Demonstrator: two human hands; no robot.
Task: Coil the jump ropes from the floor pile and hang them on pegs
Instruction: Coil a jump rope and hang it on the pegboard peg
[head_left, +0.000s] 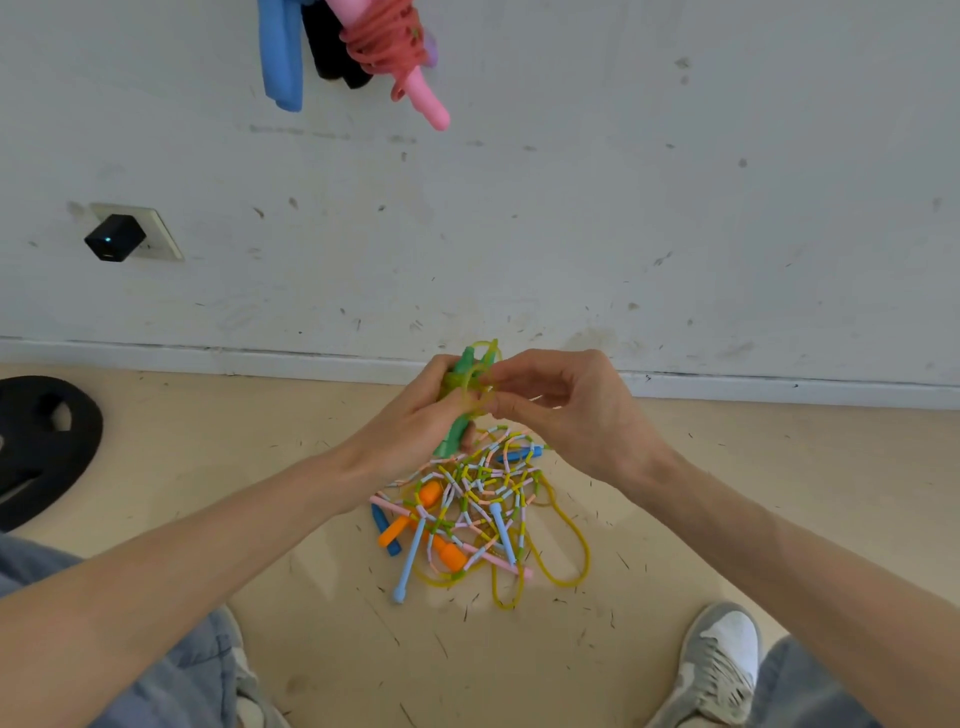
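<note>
My left hand (415, 421) grips the green handles (451, 441) of a jump rope, with its yellow-green cord (480, 376) looped in coils around them. My right hand (563, 402) pinches that cord at the coils. Below my hands a tangled pile of jump ropes (467, 512) lies on the floor, with beaded cords, orange, blue and pink handles, and a loose yellow cord (569, 545) trailing to the right. High on the wall hang a coiled red rope with pink handles (395, 47), a blue-handled rope (280, 62) and a black one (332, 52); the pegs are out of view.
A black weight plate (44, 441) lies on the floor at the left. A black plug (114, 236) sits in a wall socket. My shoes (719, 670) stand at the bottom right and bottom left. A white skirting board (260, 358) runs along the wall's foot.
</note>
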